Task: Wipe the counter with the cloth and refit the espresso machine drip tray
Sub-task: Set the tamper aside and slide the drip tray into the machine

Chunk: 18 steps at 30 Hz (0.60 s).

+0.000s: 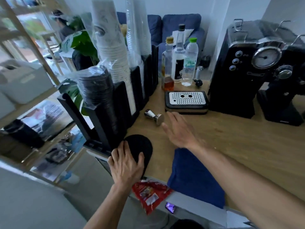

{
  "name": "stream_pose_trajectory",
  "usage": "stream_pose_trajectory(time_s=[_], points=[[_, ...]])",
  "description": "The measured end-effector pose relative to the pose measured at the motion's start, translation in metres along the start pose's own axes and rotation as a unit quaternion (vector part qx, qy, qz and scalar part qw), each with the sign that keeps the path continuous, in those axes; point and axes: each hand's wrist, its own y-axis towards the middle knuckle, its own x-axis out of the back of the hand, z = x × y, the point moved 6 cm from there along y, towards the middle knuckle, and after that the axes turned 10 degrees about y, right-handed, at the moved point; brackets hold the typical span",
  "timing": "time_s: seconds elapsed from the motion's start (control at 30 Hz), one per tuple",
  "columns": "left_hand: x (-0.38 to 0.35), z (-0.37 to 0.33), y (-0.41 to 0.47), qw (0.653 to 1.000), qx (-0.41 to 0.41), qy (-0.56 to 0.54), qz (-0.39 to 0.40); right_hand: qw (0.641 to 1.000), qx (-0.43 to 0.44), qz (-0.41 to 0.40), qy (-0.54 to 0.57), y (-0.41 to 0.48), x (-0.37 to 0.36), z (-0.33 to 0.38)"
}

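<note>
Head view: drip tray [186, 100] lies flat, lengthwise left-right.

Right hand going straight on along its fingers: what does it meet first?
Likely the metal tamper, just beyond the fingers of the right hand; the drip tray sits off to the right. Hand height is unclear.

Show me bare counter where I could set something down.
The widest bare wood lies in front of the black espresso machine, right of the blue cloth. A narrower strip runs between that cloth and the round black mat. Crowded: back left, around the perforated drip tray, steel tamper and bottles.
</note>
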Motion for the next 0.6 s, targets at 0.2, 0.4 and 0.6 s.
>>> stream_pose_trajectory(time_s=[0.2, 0.4, 0.6], points=[[-0.008, 0.006, 0.001, 1.000, 0.003, 0.020, -0.015, 0.996, 0.015, 0.041, -0.072, 0.062, -0.031, 0.018], [-0.008, 0.006, -0.001, 0.999, 0.004, 0.024, -0.025, 0.977, -0.027, 0.076, -0.199, 0.098, -0.051, 0.016], [-0.008, 0.008, 0.002, 0.999, 0.004, 0.030, -0.044, 0.984, -0.048, 0.069, -0.158, 0.116, -0.053, 0.010]])
